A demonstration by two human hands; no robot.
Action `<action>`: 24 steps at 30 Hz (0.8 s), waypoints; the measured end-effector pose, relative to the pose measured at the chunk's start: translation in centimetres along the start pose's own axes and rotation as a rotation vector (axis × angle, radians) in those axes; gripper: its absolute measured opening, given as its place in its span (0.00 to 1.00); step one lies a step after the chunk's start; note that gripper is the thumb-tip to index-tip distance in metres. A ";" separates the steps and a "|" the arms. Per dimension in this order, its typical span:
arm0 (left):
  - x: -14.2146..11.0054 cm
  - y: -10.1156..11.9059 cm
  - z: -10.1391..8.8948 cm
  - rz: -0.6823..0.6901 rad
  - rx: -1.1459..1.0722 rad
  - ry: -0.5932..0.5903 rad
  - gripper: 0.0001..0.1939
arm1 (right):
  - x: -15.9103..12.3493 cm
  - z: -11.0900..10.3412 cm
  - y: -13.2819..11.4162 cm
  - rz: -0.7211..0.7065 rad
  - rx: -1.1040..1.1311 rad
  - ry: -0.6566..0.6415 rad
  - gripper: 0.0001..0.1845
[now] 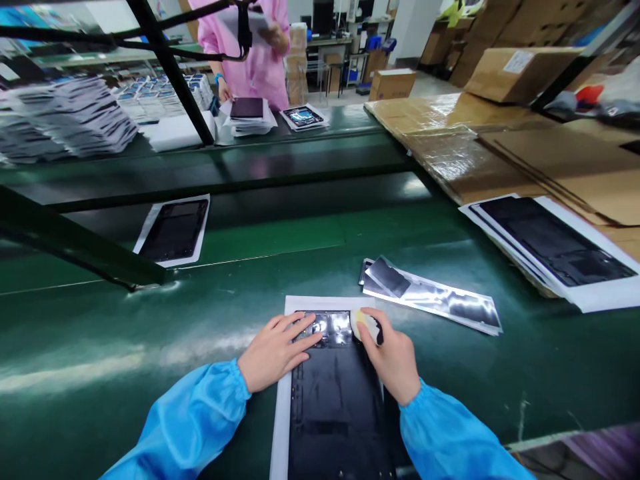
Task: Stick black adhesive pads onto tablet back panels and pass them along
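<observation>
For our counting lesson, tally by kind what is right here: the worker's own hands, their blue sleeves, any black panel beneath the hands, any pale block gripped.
Hands: 2, left hand and right hand
Blue sleeves: 2, left sleeve and right sleeve
Black panel: 1
Pale block: 1
Total: 6

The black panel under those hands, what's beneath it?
Beneath the black panel, a white sheet peeks out along the far and left edges. The panel covers the rest, so anything else there can't be seen.

Left grip (277, 352) touches the black panel (335, 407), right grip (394, 360) holding a whitish pad (369, 325).
</observation>
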State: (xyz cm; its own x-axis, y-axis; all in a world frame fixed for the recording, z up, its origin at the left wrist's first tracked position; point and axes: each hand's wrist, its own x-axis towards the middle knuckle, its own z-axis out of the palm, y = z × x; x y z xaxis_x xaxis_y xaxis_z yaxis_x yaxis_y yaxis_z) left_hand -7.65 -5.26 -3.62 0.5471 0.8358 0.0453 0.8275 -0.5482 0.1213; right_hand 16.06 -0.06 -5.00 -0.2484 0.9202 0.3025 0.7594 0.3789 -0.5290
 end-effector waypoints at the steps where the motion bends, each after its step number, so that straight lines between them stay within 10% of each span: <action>1: 0.0 0.0 0.0 -0.004 0.002 0.003 0.19 | 0.0 -0.2 0.2 0.010 0.004 0.000 0.19; 17: 0.1 0.2 -0.1 0.017 0.055 0.147 0.16 | -1.6 -0.3 0.4 0.027 0.159 -0.047 0.16; 24: 4.6 -0.3 -0.4 -0.098 0.056 0.357 0.15 | -1.7 0.0 0.5 0.197 0.402 0.045 0.16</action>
State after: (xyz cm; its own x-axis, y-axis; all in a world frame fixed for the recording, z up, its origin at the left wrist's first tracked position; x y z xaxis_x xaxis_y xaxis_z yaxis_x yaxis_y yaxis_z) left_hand -5.45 -1.25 -3.10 0.3947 0.8362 0.3808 0.8848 -0.4577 0.0878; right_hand 16.87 -1.40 -5.74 -0.0894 0.9767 0.1951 0.4934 0.2136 -0.8432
